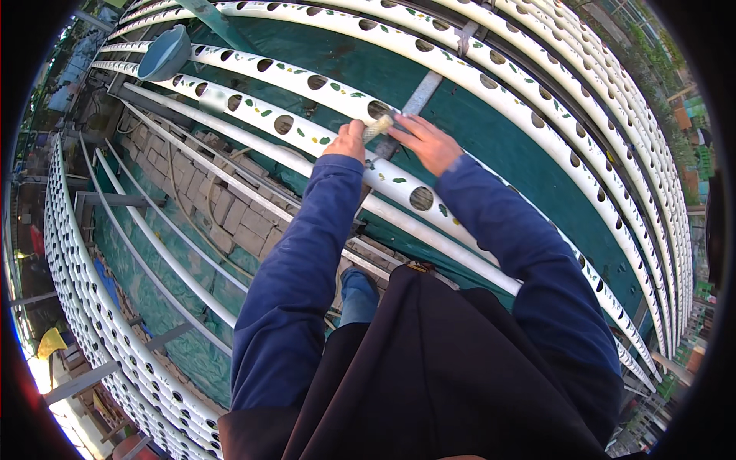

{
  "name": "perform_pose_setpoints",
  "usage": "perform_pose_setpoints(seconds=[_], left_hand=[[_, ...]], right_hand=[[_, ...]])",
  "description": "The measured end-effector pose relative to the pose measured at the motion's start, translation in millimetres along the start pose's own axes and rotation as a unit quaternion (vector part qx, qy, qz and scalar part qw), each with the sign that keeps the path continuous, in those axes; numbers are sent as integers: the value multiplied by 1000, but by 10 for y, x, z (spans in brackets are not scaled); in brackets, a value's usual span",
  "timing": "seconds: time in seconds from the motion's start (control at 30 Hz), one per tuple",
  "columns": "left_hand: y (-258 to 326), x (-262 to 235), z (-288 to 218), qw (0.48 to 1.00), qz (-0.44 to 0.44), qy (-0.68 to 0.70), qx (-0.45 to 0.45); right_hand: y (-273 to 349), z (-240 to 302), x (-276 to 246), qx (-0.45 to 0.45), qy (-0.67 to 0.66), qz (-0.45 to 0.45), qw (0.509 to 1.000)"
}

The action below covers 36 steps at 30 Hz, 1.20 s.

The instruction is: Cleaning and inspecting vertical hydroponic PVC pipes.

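Left hand (346, 142): its grip is clenched round a small pale plug (376, 127), holding it just above the white pipe (307, 138).
Right hand (426, 142): the fingers lie flat and released, fingertips touching the far end of the plug beside a hole (379, 109); it grasps nothing that I can see.
Plug: between the two hands, over the pipe and near the grey crossbar (420, 96).
Slip risk: I judge the plug is pinched only at one end, so a loose pinch could drop it into the green lining (491, 123) or down between the pipes.
Miss risk: the hole is partly hidden by the fingers, so the plug may catch on the rim.
Lean risk: both sleeves stretch far out; leaning weight on the thin pipe could shift it.
Bowl (164, 54): blue, on the pipes well apart.
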<state>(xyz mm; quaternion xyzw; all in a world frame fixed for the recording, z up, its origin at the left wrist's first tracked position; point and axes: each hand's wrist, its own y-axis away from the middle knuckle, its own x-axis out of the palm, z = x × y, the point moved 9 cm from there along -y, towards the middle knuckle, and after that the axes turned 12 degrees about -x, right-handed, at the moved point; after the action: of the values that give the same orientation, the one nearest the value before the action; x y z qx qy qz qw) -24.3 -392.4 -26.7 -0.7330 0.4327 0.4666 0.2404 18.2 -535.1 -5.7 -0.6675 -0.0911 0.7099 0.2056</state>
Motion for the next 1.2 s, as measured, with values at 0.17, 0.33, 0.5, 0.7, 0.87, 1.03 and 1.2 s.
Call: perform_pose_setpoints(seconds=[0.17, 0.33, 0.5, 0.7, 0.87, 1.03, 1.2], left_hand=[[164, -410, 173, 996, -3, 89, 9], [339, -903, 681, 992, -26, 120, -1], [423, -1150, 1274, 993, -24, 115, -26], [422, -1484, 1989, 988, -85, 117, -48], [499, -1650, 2240, 988, -85, 78, -101], [688, -1693, 2246, 987, -106, 64, -106], [812, -1518, 1981, 991, -74, 42, -107]], right_hand=[[239, -135, -159, -5, -26, -5, 1000], [-94, -840, 237, 314, -157, -91, 932], [-325, -881, 372, 333, -123, -52, 933], [555, -596, -175, 303, -46, -95, 947], [757, -708, -347, 382, -45, -41, 922], [-701, 75, -268, 134, -71, -91, 984], [-1096, 253, 683, -55, 101, 122, 986]])
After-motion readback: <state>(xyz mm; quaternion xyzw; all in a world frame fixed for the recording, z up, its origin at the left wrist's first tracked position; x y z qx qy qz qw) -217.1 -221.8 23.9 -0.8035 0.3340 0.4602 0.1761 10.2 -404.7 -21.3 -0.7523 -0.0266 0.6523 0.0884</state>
